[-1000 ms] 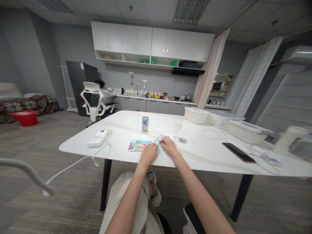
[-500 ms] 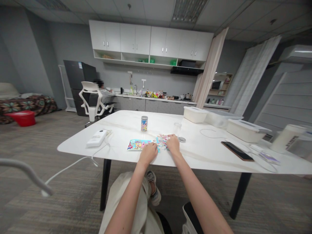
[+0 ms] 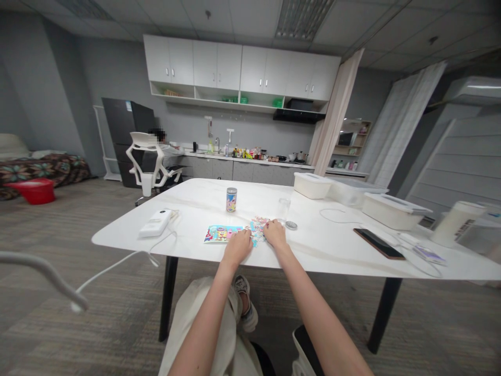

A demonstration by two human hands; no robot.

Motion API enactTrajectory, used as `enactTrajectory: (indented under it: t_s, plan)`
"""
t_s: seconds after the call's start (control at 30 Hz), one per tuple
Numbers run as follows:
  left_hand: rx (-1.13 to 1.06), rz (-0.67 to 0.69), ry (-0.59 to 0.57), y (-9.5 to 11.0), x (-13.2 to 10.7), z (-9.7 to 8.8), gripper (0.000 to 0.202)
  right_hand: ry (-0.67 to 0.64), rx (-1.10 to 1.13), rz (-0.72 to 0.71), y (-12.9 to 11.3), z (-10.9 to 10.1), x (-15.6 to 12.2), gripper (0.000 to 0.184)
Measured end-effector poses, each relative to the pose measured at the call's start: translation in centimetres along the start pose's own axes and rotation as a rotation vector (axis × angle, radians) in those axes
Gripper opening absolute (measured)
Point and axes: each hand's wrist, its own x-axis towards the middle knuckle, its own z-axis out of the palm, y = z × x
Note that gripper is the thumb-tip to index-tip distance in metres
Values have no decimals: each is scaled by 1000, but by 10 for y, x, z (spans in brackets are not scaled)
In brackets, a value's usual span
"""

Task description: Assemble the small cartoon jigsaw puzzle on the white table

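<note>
My left hand (image 3: pixel 238 246) rests with curled fingers at the right end of a colourful cartoon strip (image 3: pixel 221 234), covering part of its lower edge. Beside it, my right hand (image 3: pixel 275 233) bends its closed fingers down over the right side of a loose heap of small jigsaw pieces (image 3: pixel 256 225). Whatever either hand's fingertips hold is too small or hidden to make out. Behind the strip stands a cartoon-printed can (image 3: pixel 231 200) with a silver lid. A clear jar (image 3: pixel 284 208) stands past my right hand, and a round silver lid (image 3: pixel 291 225) lies near it.
On the white table (image 3: pixel 188 209), a white power strip (image 3: pixel 156 223) with a cable lies to the left. To the right are a phone (image 3: pixel 379 244), lidded white boxes (image 3: pixel 395 211) and a white tumbler (image 3: pixel 456 224). A person (image 3: pixel 168 150) sits in a white chair (image 3: pixel 146 162) beyond.
My right hand has shifted slightly left and lower over the pieces, its fingers curling in more. The left hand stays at the strip's end. The view has tilted a little.
</note>
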Motion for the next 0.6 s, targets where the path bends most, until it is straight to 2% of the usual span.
enactTrajectory:
  t_s: [0.33, 0.47, 0.6]
  plan:
    - [14, 12, 2, 0, -1, 0, 22, 17, 22, -42, 0, -1, 1, 35]
    - [16, 12, 7, 1, -1, 0, 23, -5, 112, -174, -2, 0, 3, 38]
    - [17, 16, 17, 1, -1, -1, 23, -81, 194, -346, -5, 5, 3, 40]
